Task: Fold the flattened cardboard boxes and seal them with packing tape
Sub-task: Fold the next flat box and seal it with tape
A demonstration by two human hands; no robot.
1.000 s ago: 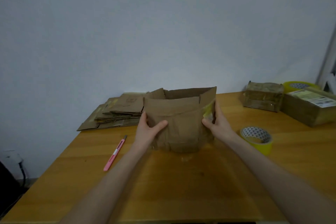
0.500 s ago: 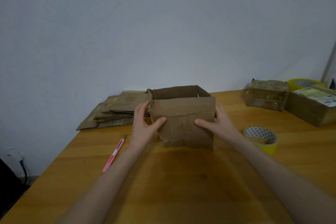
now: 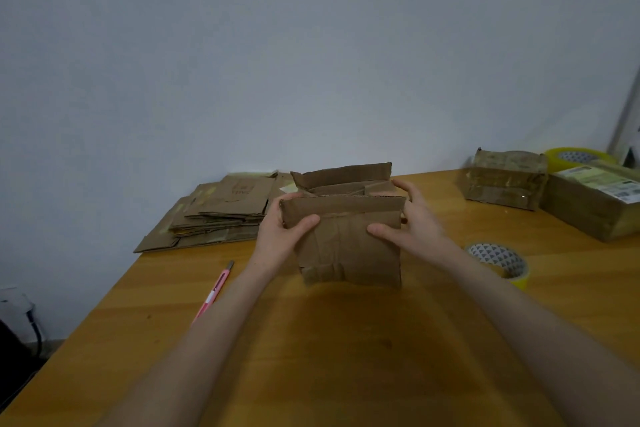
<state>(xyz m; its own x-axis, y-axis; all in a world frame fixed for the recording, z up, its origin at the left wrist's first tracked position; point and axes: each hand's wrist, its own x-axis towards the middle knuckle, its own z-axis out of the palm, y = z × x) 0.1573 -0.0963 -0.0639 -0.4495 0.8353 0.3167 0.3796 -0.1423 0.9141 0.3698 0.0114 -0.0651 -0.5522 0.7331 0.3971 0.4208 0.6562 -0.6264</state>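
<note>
A brown cardboard box stands upright at the middle of the wooden table, its top flaps up and open. My left hand grips its left side with the thumb on the front face. My right hand grips its right side, fingers over the top right corner. A roll of yellow packing tape lies flat just right of my right forearm. A stack of flattened cardboard boxes lies at the back left by the wall.
A pink utility knife lies left of my left forearm. Two taped boxes sit at the back right, with a second yellow tape roll behind them. The table's left edge drops to the floor.
The box has been squared up and set upright on the table. The side flaps have folded inward, and both hands have shifted up to its upper corners.
</note>
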